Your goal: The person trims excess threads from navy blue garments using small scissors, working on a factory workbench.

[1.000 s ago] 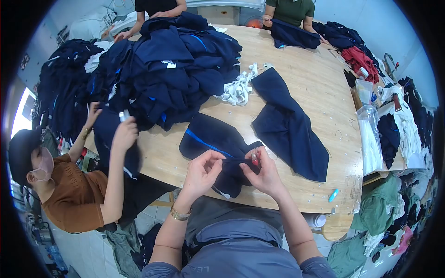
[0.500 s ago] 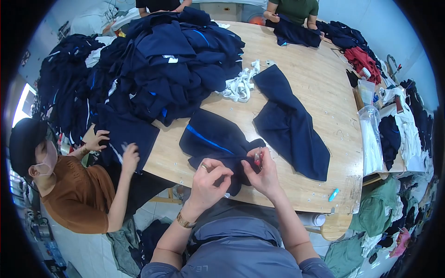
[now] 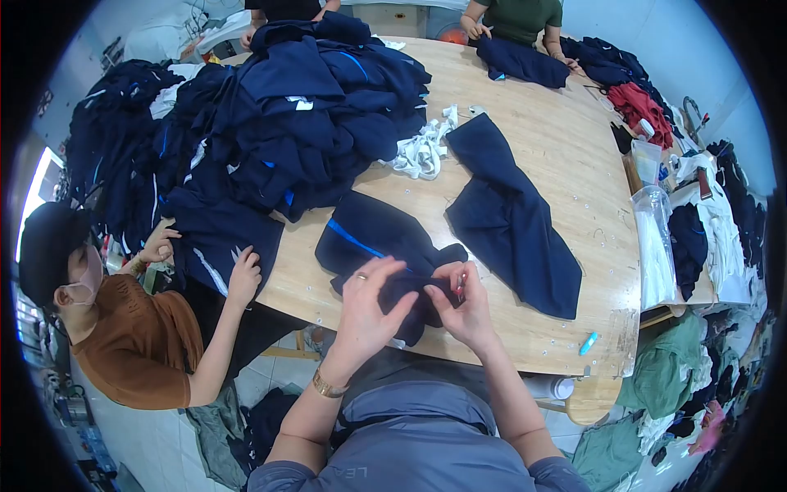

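A navy garment [image 3: 361, 217] with a bright blue stripe lies at the table's near edge, right in front of me. My right hand [image 3: 466, 312] pinches its bunched near part between thumb and fingers. Something small and red with a clear or shiny part [image 3: 461, 284] sits inside that same hand, mostly hidden by the fingers. Over the left side of the cloth, my left hand [image 3: 370, 310] is raised with thumb and fingers apart, nothing visible in it. A second navy garment [image 3: 525, 221] lies folded lengthwise to the right.
A large heap of navy garments [image 3: 311, 107] covers the table's [image 3: 607, 271] far left. White strips [image 3: 422, 152] lie beside it, and a turquoise marker-like object [image 3: 589, 343] near the right edge. A co-worker in brown [image 3: 139, 344] holds scissors at left; two people work across the table.
My left hand has opened from a pinch, its fingers spreading upward. My right hand keeps its grip. The co-worker at left has lowered the scissors hand onto the cloth.
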